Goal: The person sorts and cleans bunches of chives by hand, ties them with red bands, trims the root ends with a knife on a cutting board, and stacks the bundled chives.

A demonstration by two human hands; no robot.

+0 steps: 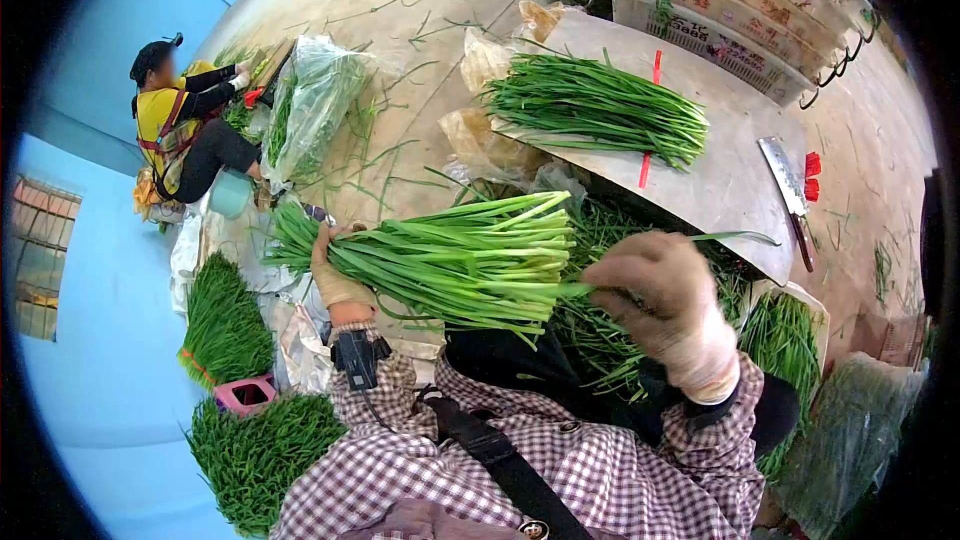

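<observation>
My left hand (340, 265), in a pale glove, is wrapped round a big bunch of garlic chives (460, 255) near its leafy end. The pale cut ends of the bunch point right. My right hand (650, 290), gloved and blurred by motion, is beside those ends with its fingers curled in a pinch on a green chive stalk. Another bunch of chives (600, 110) lies on a board (740, 195), across a red strip (645, 170). Loose chives (600, 340) are heaped below my hands.
A knife (787, 190) rests at the board's right side by a red object (812, 177). Stacked white crates (700, 30) stand behind. Standing chive bundles (225, 315) are at the left, near a pink container (245, 395). A person (180, 130) sits far left beside bagged greens (315, 105).
</observation>
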